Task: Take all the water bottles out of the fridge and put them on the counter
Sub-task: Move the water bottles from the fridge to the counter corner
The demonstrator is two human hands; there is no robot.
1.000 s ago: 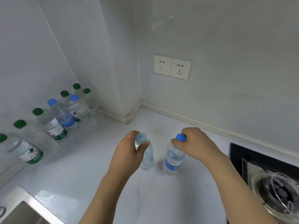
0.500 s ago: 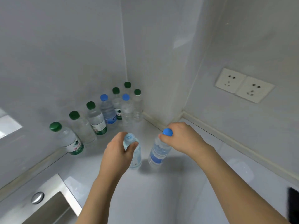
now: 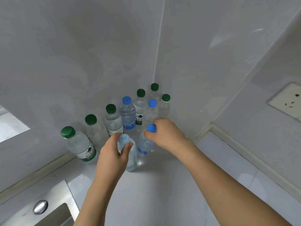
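Observation:
My left hand (image 3: pixel 112 154) grips the neck of a clear water bottle with a pale blue cap (image 3: pixel 132 158), which stands on the white counter (image 3: pixel 162 185). Beside it, my right hand (image 3: pixel 164 133) holds a second bottle with a bright blue cap (image 3: pixel 145 146) by its top. Both bottles are upright, close together, just in front of a row of several bottles against the wall: green-capped ones (image 3: pixel 79 145) and blue-capped ones (image 3: pixel 127 114). The fridge is out of view.
The bottle row fills the wall corner (image 3: pixel 154 75). A steel sink (image 3: pixel 53 211) with a round knob (image 3: pixel 40 206) lies at the lower left. A wall socket (image 3: pixel 288 100) is at the right. Bare counter stretches to the right of my arms.
Both hands have carried their bottles left across the counter toward the corner, and now hold them right in front of the bottle row. The stove has left the view.

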